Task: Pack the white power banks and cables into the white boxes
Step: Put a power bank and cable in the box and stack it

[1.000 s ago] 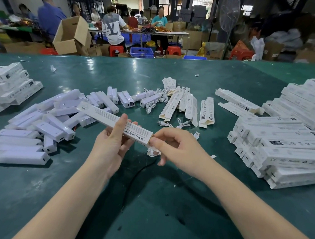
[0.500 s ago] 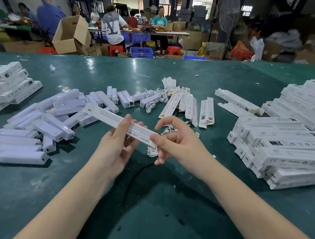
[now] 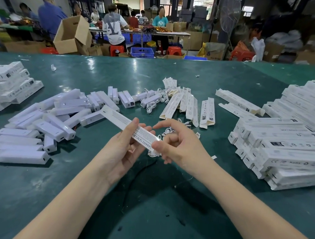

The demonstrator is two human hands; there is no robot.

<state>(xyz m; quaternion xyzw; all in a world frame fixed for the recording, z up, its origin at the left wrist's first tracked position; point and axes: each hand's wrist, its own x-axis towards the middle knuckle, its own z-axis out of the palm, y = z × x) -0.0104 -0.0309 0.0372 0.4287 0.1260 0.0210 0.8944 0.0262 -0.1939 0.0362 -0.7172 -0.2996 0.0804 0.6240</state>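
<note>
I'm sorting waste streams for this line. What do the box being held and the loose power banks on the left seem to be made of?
The held box looks like thin matte paperboard: printed text, sharp creases, and the flat boxes nearby show tan insides and folding flaps. The power banks look like moulded plastic with a smooth, slightly glossy finish: rounded edges, soft highlights and cut-out ports. Neither is certain from sight alone.

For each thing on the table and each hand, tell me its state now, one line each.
Held box: off the table, tilted, gripped by both hands.
Left hand: grips the box middle.
Right hand: thumb presses the box's near end.
Power banks: loose, unboxed, heaped at left.
Flat boxes: unfolded, empty, lying centre.
Cables: coiled, loose.
Box stack: piled at right.
</note>
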